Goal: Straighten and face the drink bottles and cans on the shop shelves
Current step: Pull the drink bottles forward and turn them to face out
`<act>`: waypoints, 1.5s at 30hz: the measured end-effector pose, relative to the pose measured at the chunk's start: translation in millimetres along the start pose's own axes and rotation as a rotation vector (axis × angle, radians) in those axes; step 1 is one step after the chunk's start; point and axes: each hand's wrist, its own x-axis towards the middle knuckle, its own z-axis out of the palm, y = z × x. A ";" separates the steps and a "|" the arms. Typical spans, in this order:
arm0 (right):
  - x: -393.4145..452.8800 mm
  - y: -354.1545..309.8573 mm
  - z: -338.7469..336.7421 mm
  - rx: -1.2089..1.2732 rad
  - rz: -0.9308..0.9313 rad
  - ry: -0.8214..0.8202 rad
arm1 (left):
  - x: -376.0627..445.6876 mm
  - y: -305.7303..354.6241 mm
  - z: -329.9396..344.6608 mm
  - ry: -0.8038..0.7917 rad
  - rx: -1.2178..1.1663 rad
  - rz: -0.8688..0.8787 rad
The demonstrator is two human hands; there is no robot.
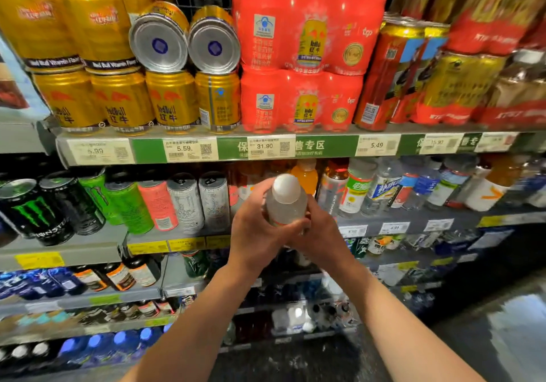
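Clear bottle (286, 204): 1, gripped by 2 hands: left hand (256, 234), right hand (320, 231).

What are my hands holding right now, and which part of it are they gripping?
Both hands, left and right, hold one clear plastic bottle with a white cap, fingers wrapped round its lower body; the cap is untouched.

Your left hand (254, 228) and right hand (322, 231) are bare, forearms too, no sleeves, rings or watch showing.

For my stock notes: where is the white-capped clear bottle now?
Head view, centre: the white-capped clear bottle is held by left hand and right hand, before the second shelf.
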 end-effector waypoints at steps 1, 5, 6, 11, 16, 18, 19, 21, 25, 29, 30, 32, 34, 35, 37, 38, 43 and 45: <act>-5.0 4.2 -9.4 -0.023 0.010 0.008 | 0.3 4.6 6.0 -0.046 -0.052 -0.013; -30.6 27.5 -44.6 0.045 0.129 0.117 | -1.7 18.8 41.9 -0.218 -0.215 -0.076; -36.3 33.0 -53.1 0.087 0.163 0.149 | -2.3 20.8 51.7 -0.233 -0.254 -0.084; -60.2 71.2 -109.3 0.243 0.267 0.261 | -9.0 30.8 111.4 -0.275 -0.273 -0.099; -82.7 120.3 -188.0 0.256 0.313 0.324 | -21.9 55.7 204.1 -0.302 -0.295 -0.255; -88.7 141.8 -226.2 0.243 0.323 0.319 | -23.9 71.9 247.6 -0.313 -0.290 -0.283; -91.7 151.7 -245.2 0.241 0.334 0.317 | -24.1 78.1 270.1 -0.308 -0.303 -0.306; -97.5 170.7 -280.2 0.219 0.345 0.317 | -22.4 87.4 314.9 -0.285 -0.316 -0.341; -109.4 203.7 -342.4 0.212 0.378 0.373 | -14.4 106.7 389.8 -0.243 -0.326 -0.365; -115.2 229.6 -392.5 0.225 0.403 0.475 | -5.4 117.8 442.8 -0.273 -0.253 -0.383; -116.4 235.7 -401.6 0.226 0.412 0.505 | -2.2 119.3 453.8 -0.271 -0.298 -0.399; -116.8 247.7 -416.2 0.227 0.433 0.552 | 7.2 117.8 477.4 -0.271 -0.251 -0.391; -115.3 258.5 -427.7 0.219 0.441 0.586 | 19.7 116.4 498.5 -0.274 -0.200 -0.395; -113.8 263.0 -433.2 0.206 0.439 0.602 | 26.3 117.7 508.8 -0.252 -0.226 -0.397; -109.9 269.5 -444.5 0.174 0.446 0.623 | 37.5 116.7 530.4 -0.181 -0.236 -0.370; -109.0 271.7 -450.4 0.167 0.461 0.635 | 40.8 116.4 540.8 -0.161 -0.221 -0.336; -107.9 278.6 -477.9 0.122 0.490 0.651 | 59.4 114.8 573.8 -0.027 0.172 -0.118; -109.5 282.1 -485.0 0.116 0.491 0.653 | 64.9 120.3 582.9 0.017 0.295 -0.095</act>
